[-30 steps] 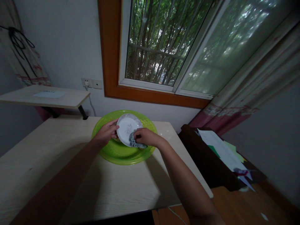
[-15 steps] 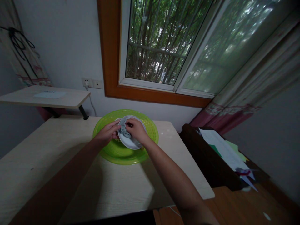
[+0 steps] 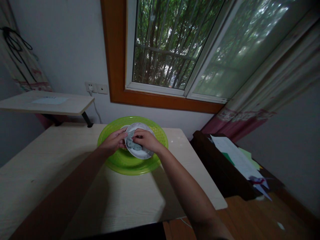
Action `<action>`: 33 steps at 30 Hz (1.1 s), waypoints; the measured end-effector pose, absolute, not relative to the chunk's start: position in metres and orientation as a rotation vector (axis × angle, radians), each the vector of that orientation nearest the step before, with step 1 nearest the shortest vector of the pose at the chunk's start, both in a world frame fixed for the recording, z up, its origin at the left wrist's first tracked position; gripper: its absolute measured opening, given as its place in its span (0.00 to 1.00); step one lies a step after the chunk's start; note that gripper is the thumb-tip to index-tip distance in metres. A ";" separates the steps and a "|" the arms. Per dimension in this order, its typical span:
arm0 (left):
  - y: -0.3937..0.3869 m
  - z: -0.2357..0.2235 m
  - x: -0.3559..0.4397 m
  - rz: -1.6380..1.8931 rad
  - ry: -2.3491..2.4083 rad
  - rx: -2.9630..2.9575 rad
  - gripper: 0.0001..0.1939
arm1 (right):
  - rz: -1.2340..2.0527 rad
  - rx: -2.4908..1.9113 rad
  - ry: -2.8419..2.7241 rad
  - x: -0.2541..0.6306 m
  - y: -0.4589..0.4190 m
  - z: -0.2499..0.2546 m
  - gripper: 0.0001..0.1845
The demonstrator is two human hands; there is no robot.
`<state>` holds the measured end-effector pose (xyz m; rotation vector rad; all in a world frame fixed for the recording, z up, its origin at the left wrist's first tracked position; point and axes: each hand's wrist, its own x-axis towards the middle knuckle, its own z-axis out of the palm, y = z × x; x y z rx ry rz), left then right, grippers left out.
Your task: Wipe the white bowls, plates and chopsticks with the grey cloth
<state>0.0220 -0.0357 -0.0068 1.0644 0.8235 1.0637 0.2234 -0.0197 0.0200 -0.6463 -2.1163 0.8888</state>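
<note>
My left hand (image 3: 116, 140) grips the left rim of a white plate (image 3: 140, 154), which is tilted toward me. A grey-green cloth (image 3: 133, 145) lies bunched on the plate's face, and my right hand (image 3: 145, 139) is closed on it, fingers pressing it to the surface. Below the plate sits a wide lime-green plastic basin (image 3: 135, 170) with a perforated part at its right. Part of another pale dish (image 3: 125, 127) shows behind the plate at the left; most of it is hidden.
The basin stands on a light wooden table (image 3: 130, 200). At the left rises a small raised shelf (image 3: 75, 104) with a paper on it. A wall socket (image 3: 96, 88) and the window are behind. Right of the table, a dark cabinet (image 3: 212, 166) carries papers.
My right hand has shifted slightly with the cloth, which now lies flatter and more spread over the plate. The left hand keeps its hold. The whole view has moved a little.
</note>
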 end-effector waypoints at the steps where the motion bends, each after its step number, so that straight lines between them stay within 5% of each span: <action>1: -0.036 -0.006 0.022 1.070 0.833 1.058 0.30 | 0.925 -0.629 -2.163 0.226 -0.020 0.023 0.07; 8: -0.039 -0.002 0.024 1.103 0.855 1.027 0.34 | 1.166 -0.647 -2.353 0.238 -0.029 0.040 0.08; 25: -0.032 -0.013 0.025 1.215 0.870 1.031 0.23 | 1.070 -0.671 -2.188 0.224 -0.036 0.029 0.10; 33: -0.036 -0.005 0.025 1.143 0.919 1.010 0.25 | 0.691 -0.701 -2.233 0.219 -0.029 0.013 0.15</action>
